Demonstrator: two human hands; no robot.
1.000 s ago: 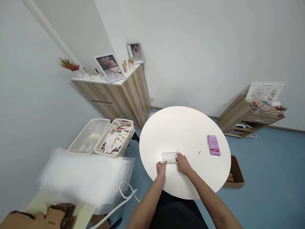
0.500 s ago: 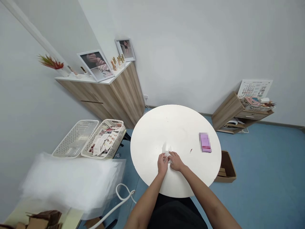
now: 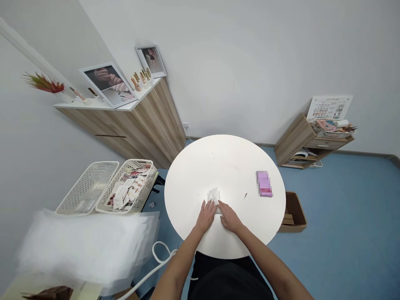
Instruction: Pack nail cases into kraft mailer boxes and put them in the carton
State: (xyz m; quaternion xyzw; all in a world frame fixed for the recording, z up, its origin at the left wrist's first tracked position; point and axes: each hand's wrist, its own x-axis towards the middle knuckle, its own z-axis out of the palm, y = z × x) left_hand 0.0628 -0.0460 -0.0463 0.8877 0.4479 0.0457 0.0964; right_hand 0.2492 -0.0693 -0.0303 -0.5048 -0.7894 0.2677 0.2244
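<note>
Pressing palm-down, left hand and right hand are held flat, fingers outstretched on a white pouch laid lengthwise near-to-far on the table.

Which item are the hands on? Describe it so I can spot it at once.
Start at the round white table; near its front edge the left hand and right hand meet. Just beyond them lies a small crumpled white sheet. Unlike the purple item to its right, it is white and touched by both hands.
</note>
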